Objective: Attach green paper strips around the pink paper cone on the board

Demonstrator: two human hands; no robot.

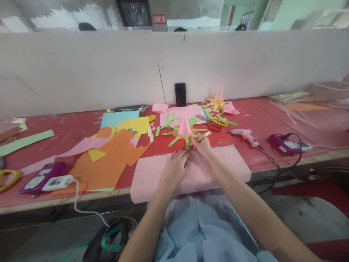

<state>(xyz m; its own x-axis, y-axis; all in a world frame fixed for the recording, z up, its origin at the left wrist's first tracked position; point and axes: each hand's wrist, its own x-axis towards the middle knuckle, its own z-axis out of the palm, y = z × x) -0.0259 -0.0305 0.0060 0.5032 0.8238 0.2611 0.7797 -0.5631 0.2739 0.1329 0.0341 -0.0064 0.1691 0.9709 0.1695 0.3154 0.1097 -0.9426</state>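
Observation:
My left hand [176, 167] lies on a large pink paper sheet [231, 167] at the bench's front edge, fingers stretched toward its top edge. My right hand [202, 145] is closed in a pinch around a thin pencil-like stick [204, 137] just above the pink sheet. Right beyond both hands lies a red card [222, 139] that carries a small pink paper cone [184, 126] ringed by green paper strips [174, 140].
Orange [109, 160], yellow and blue paper sheets lie left. Scissors [214, 123], a glue gun [245, 135] with cable and a purple device [283, 142] lie right. A black phone [180, 94] leans on the white partition. A power strip [56, 182] is at front left.

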